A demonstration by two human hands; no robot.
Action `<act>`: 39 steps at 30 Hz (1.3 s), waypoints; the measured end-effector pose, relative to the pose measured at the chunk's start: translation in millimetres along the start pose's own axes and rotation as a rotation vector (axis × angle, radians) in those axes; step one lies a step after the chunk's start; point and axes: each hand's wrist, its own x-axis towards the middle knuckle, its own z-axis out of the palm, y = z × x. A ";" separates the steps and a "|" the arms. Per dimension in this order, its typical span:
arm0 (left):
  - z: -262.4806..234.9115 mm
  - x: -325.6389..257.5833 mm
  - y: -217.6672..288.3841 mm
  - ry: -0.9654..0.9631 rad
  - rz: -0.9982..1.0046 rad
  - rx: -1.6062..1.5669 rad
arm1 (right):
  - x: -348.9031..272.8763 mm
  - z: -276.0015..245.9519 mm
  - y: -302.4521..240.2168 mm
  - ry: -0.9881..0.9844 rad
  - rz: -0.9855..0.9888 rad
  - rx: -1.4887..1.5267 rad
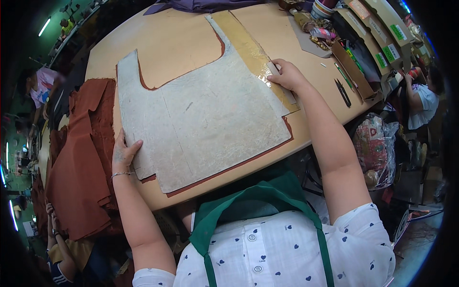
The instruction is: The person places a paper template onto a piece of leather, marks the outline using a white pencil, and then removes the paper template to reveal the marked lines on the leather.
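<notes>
Head view: hands (125,154) (287,75) spread flat, pressing worn grey pattern board (201,119); rust fabric (229,168) apparently beneath.

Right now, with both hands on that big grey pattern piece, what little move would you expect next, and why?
Probably a small nudge of the grey pattern piece to square it on the rust-brown fabric beneath. The brown shows as an uneven rim: wider along the near edge, thin at the neckline curve. The left hand lies flat on the near-left corner, and the right hand presses the far-right edge beside the gold strip.

Grey pattern piece (201,119), rust-brown fabric (83,158), tan table (177,43)
</notes>
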 end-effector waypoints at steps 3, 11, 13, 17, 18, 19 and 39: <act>0.2 -7.9 26.3 -0.070 -0.010 -0.051 | 1.4 3.4 6.8 0.090 0.043 0.024; 3.4 -10.5 25.0 0.003 -0.045 -0.037 | 3.2 8.9 30.4 0.080 -0.035 0.250; 5.4 -6.5 12.1 0.010 -0.036 -0.013 | 1.5 8.2 32.9 0.075 -0.044 0.299; -10.4 -3.1 -16.5 0.047 0.085 0.090 | 7.9 18.1 29.5 0.065 -0.104 0.290; -11.8 -1.3 -13.6 -0.034 0.079 0.092 | 10.7 19.5 37.9 0.043 -0.135 0.344; -13.8 -0.8 -12.3 -0.041 0.121 0.135 | 17.2 22.9 41.7 0.009 -0.182 0.405; -4.8 -21.6 0.8 0.057 -0.018 0.341 | 15.7 14.7 53.1 -0.005 -0.148 0.395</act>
